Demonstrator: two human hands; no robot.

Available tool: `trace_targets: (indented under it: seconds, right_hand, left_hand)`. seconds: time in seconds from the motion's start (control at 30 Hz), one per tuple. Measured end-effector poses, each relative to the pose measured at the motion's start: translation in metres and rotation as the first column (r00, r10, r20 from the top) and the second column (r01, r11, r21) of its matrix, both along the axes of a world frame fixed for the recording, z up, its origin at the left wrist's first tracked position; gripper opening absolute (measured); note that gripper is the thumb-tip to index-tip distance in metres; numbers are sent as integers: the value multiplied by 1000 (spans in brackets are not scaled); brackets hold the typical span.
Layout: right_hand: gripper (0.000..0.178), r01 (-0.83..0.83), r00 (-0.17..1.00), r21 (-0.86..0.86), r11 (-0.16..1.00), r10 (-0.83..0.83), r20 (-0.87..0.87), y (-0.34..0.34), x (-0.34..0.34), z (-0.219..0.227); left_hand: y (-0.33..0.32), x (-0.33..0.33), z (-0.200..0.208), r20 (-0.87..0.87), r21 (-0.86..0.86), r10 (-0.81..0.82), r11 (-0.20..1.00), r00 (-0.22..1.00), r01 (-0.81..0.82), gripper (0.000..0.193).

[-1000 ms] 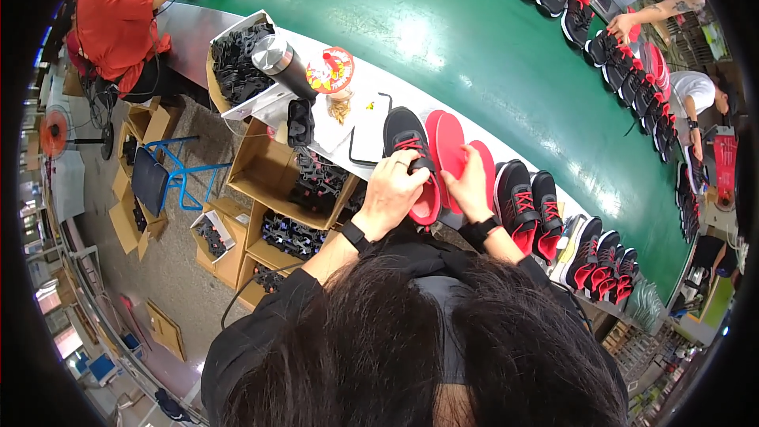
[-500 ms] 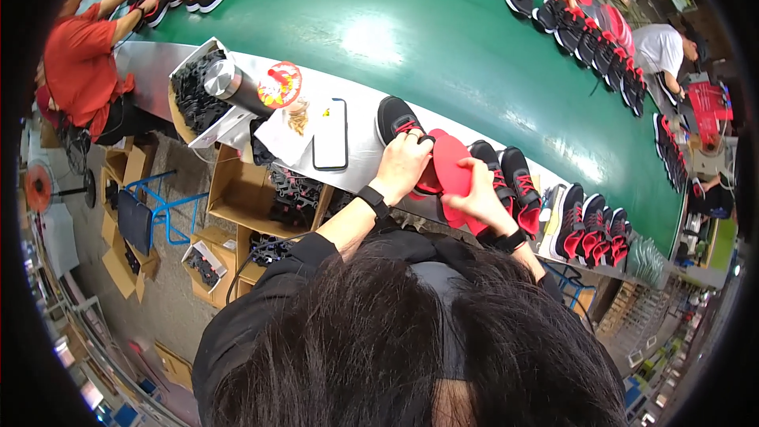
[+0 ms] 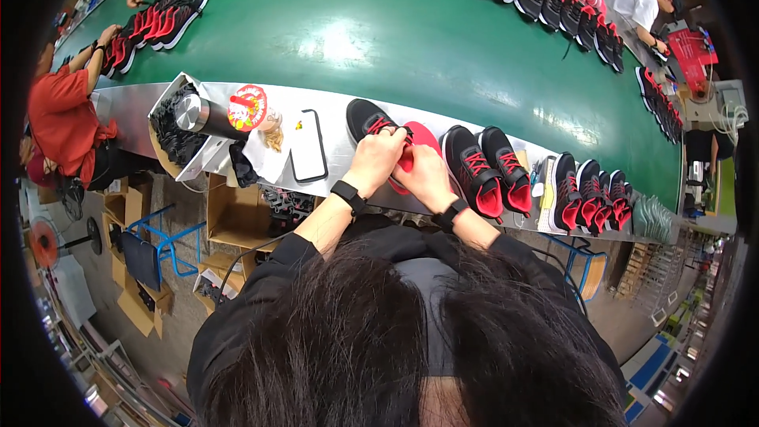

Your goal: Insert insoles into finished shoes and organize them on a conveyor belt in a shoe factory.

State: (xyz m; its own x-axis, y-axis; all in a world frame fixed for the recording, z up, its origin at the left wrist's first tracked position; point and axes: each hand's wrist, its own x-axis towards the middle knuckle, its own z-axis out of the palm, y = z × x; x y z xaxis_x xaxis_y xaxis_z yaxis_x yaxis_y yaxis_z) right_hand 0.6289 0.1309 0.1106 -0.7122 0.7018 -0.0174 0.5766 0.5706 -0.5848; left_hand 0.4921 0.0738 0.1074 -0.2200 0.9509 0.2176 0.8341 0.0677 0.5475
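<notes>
A black sneaker [image 3: 365, 116] with red laces and red lining stands at the bench edge, toe pointing away from me. My left hand [image 3: 377, 161] is closed on its upper, at the tongue and collar. Beside it my right hand [image 3: 425, 179] is closed, fingertips at the shoe's opening. A flat red insole [image 3: 424, 136] shows behind that hand and seems held in it; the fingers hide its lower part. Just to the right are two matching sneakers [image 3: 472, 160], heels toward me.
Left along the metal ledge are a phone [image 3: 309, 146], a lidded drink cup [image 3: 250, 107], a steel tumbler [image 3: 204, 115] and a box of black parts [image 3: 174, 133]. More sneakers [image 3: 581, 194] stand right. Beyond is a green conveyor belt [image 3: 379, 39]; co-workers handle shoes around it.
The right hand has brought the insole left and down to the shoe's opening, close to my left hand. The insole was raised in plain sight before. My view has shifted right.
</notes>
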Motion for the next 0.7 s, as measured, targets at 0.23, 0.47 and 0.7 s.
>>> trace_targets:
  seconds: [0.23,0.47,0.7]
  right_hand:
    - [48,-74,956,182,980,17,294,-16,31,40]
    - [15,-137,991,257,957,133,36,8,6,-33]
    - [59,-128,890,267,955,-8,455,-14,15,52]
  left_hand:
    - [-1,-1,0,-13,-65,51,997,999,-52,12]
    - [5,4,1,42,1,22,1000,999,-22,12]
    - [0,-5,7,26,-30,42,999,999,-41,12]
